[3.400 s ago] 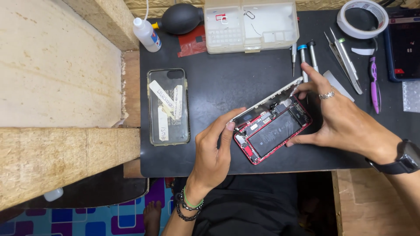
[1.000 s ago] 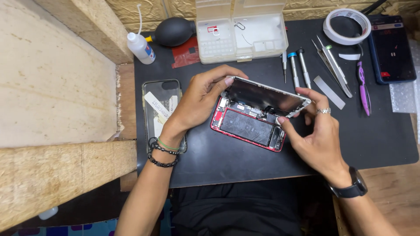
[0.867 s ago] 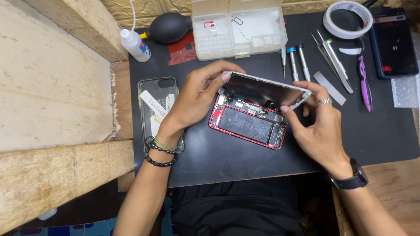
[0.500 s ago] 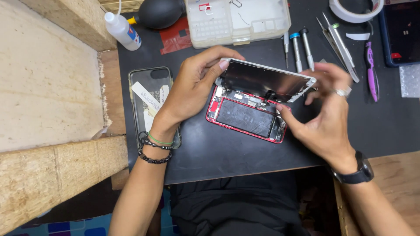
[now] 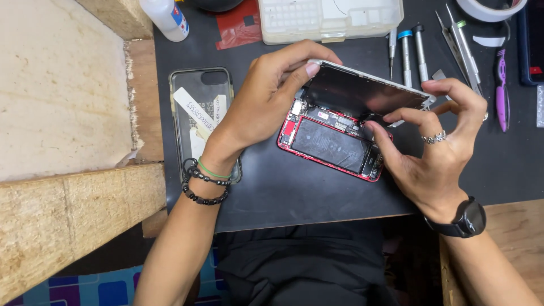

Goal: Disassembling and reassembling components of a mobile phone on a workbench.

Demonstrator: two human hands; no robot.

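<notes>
A red phone body (image 5: 328,144) lies opened on a black mat (image 5: 283,187), its battery and boards showing. Its screen panel (image 5: 362,90) is tilted up from the far edge like a lid. My left hand (image 5: 266,96) grips the left corner of that screen panel, fingers curled over its edge. My right hand (image 5: 436,141) holds the panel's right corner with the index finger and thumb while other fingertips press into the phone's inside near the upper right.
A clear phone case (image 5: 201,113) with paper strips lies left of the phone. Screwdrivers (image 5: 405,51), tweezers (image 5: 462,48), a purple tool (image 5: 501,85), a tape roll (image 5: 490,8), a plastic parts box (image 5: 328,20) and a white bottle (image 5: 167,17) line the back. A wooden ledge (image 5: 68,141) is on the left.
The screen panel has been lifted from flat-open beside the body to tilted over it. My left hand moved from the phone's lower edge to the panel's corner. The view came closer.
</notes>
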